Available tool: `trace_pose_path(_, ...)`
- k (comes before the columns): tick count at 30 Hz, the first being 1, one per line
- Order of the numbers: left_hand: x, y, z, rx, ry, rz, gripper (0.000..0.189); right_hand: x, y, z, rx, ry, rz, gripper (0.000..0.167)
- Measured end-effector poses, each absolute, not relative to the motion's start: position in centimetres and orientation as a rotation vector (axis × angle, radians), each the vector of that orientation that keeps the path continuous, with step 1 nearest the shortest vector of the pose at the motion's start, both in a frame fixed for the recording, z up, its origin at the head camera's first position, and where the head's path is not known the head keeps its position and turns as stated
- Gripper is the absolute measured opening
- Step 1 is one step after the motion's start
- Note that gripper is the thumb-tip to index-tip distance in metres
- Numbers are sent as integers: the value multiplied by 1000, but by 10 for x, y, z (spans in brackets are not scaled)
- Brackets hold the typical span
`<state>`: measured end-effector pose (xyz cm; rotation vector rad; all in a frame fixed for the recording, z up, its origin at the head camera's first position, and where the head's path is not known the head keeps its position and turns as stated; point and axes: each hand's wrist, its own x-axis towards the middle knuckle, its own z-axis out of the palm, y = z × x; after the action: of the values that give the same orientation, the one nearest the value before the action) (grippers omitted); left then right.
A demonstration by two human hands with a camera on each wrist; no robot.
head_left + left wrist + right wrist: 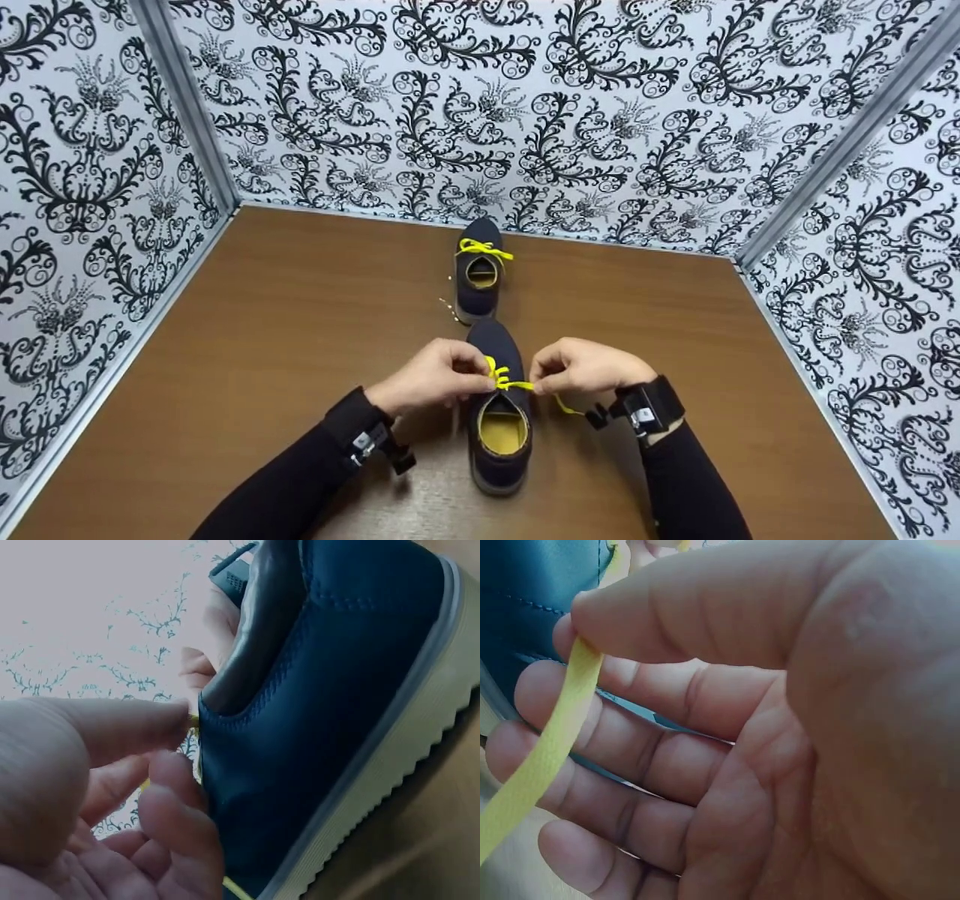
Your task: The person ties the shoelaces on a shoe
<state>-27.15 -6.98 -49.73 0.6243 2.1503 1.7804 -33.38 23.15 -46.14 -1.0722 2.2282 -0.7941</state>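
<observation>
A dark shoe (499,471) with a yellow insole stands on the table between my hands, toe pointing away from me. At its lacing my left hand (435,379) pinches a yellow shoelace between thumb and forefinger; the left wrist view shows only a sliver of yellow by the thumb tip (176,722). On the shoe's other side my right hand (592,367) holds the lace's other part (519,385) between thumb and forefinger, drawn out sideways. In the right wrist view the flat shoelace (536,757) hangs down across the remaining fingers.
Just beyond the toe stands a second dark shoe (478,300), its yellow lace (480,247) tied in a bow. Small pale specks (448,304) lie left of it. Patterned panels (480,112) wall in the brown table (300,300) at the back and sides.
</observation>
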Motion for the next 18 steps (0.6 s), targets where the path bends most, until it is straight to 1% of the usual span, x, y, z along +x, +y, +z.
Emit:
trace_pose_path(6,-271,-66,-501,580,2069,1956,14,-335,230,-462,-1068,2200,-827,14)
trace_pose_path(13,-268,-57,-504,492,2044,2082,11,-334,229,-463,-1076,2213,-817,10)
trace_pose_path(18,-269,-56,-504,363,1905,2209,6,-334,229,-465,-1064,2220,-817,10)
